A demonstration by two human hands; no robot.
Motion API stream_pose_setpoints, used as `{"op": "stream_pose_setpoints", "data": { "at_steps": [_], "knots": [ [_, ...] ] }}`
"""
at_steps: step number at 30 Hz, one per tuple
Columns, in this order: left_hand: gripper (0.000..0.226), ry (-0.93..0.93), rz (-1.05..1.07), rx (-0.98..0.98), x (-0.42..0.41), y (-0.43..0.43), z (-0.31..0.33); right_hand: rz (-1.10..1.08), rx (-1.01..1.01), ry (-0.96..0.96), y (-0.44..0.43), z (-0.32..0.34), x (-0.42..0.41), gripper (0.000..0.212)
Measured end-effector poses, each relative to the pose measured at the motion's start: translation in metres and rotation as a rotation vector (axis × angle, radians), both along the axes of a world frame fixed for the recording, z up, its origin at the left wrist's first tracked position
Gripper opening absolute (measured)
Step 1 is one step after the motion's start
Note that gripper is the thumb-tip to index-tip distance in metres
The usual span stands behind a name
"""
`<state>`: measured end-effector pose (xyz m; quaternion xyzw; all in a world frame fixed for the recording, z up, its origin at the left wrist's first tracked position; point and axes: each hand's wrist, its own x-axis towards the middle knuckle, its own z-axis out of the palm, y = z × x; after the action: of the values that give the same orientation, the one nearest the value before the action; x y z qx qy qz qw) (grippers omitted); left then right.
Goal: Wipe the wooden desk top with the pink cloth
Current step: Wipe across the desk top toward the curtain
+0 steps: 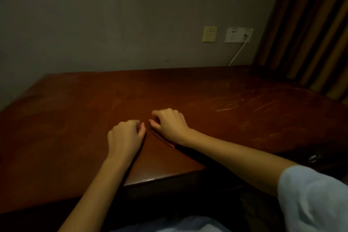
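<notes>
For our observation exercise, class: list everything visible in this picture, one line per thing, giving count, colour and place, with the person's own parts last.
Desk top: one, dark reddish-brown wood, scratched towards the right, fills the middle.
Pink cloth: one, only a thin pink edge shows under the right hand.
Wall: one, grey, behind the desk.
Sockets: two, one yellowish, one white, on the wall at right.
Cable: one, white, from the white socket down behind the desk.
Curtain: one, brown and tan stripes, far right.
Sleeve: one, pale blue, lower right.
Left hand: one, curled on the desk.
Right hand: one, on the cloth.
</notes>
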<state>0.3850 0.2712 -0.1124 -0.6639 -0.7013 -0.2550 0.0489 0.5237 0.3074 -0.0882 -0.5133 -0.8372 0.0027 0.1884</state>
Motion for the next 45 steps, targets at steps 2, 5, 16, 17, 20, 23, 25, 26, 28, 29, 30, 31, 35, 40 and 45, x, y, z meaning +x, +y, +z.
{"op": "stream_pose_setpoints", "data": {
  "at_steps": [2, 5, 16, 17, 20, 23, 25, 26, 28, 29, 30, 31, 35, 40, 45],
  "knots": [
    [0.033, 0.006, -0.019, -0.016, -0.001, -0.001, 0.001, -0.059, -0.023, 0.013, 0.031, 0.001, 0.007, 0.021],
    [0.032, -0.006, -0.033, -0.024, -0.003, 0.000, 0.003, -0.204, -0.074, 0.032, 0.063, 0.006, 0.055, 0.020],
    [0.033, 0.102, -0.015, -0.061, 0.005, 0.007, 0.008, 0.023, -0.040, -0.025, -0.011, -0.002, 0.039, 0.020],
    [0.033, 0.105, -0.004, -0.068, 0.005, 0.008, 0.009, 0.044, -0.033, -0.013, 0.000, 0.000, 0.025, 0.022],
    [0.033, 0.108, 0.006, -0.085, 0.004, 0.010, 0.013, -0.019, -0.032, 0.010, 0.048, 0.003, 0.013, 0.024],
    [0.030, 0.115, -0.004, -0.107, 0.005, 0.012, 0.018, -0.177, -0.059, 0.027, 0.090, 0.007, 0.047, 0.023],
    [0.029, 0.117, 0.001, -0.122, 0.005, 0.015, 0.021, -0.252, -0.072, 0.057, 0.101, 0.006, 0.083, 0.021],
    [0.030, 0.111, 0.005, -0.126, 0.006, 0.018, 0.022, -0.294, -0.067, 0.064, 0.100, 0.005, 0.101, 0.021],
    [0.035, 0.095, -0.005, -0.115, 0.009, 0.025, 0.024, -0.384, -0.027, 0.037, 0.081, 0.003, 0.130, 0.022],
    [0.037, 0.089, -0.021, -0.097, 0.012, 0.030, 0.024, -0.405, -0.012, 0.027, 0.066, 0.002, 0.137, 0.022],
    [0.038, 0.082, -0.041, -0.076, 0.017, 0.034, 0.025, -0.397, -0.006, 0.027, 0.049, 0.001, 0.139, 0.022],
    [0.038, 0.070, -0.065, -0.061, 0.022, 0.038, 0.025, -0.367, -0.015, 0.021, 0.032, 0.001, 0.133, 0.020],
    [0.037, 0.038, -0.113, -0.073, 0.042, 0.047, 0.020, -0.059, -0.053, -0.020, -0.011, -0.003, 0.069, 0.019],
    [0.033, 0.062, -0.024, -0.053, 0.031, 0.072, 0.019, 0.066, -0.066, 0.014, 0.035, 0.001, 0.038, 0.020],
    [0.036, 0.059, -0.019, -0.077, 0.031, 0.078, 0.016, -0.298, -0.053, 0.016, 0.096, 0.006, 0.122, 0.019]
  ]
}}
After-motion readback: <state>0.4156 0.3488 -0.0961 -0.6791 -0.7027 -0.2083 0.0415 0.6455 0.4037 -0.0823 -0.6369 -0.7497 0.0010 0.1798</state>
